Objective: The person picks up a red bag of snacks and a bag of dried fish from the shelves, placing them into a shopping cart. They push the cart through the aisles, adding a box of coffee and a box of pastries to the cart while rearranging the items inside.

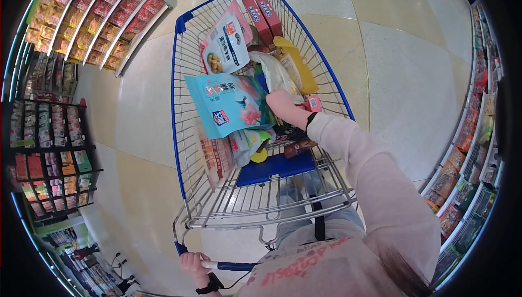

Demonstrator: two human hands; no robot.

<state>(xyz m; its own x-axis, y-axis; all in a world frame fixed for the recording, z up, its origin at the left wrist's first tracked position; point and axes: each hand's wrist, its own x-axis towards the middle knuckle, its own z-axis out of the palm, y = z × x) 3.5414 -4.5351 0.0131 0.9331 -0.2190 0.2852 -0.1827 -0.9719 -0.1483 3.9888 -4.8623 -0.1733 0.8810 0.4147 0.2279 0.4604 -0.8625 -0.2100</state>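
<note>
My left hand (194, 264) is wrapped around the handle (228, 266) of a shopping cart (175, 134) with blue rim edging. Inside the cart, my right hand (280, 104) is closed at the right edge of a turquoise snack bag (225, 106) with a pink flower print; the fingertips are hidden. Beside that hand lie a white plastic bag (276, 74), a yellow pouch (296, 66) and a small pink box (313, 103). A white and pink snack bag (225, 44) leans farther forward, near two red boxes (262, 17).
A blue child-seat panel (277, 169) sits near the cart's handle end, with a pink-white bag (216, 153) at the left wall. Shelves of packets stand at upper left (92, 14), left (51, 155) and right (462, 172). Tiled floor (402, 74) surrounds the cart.
</note>
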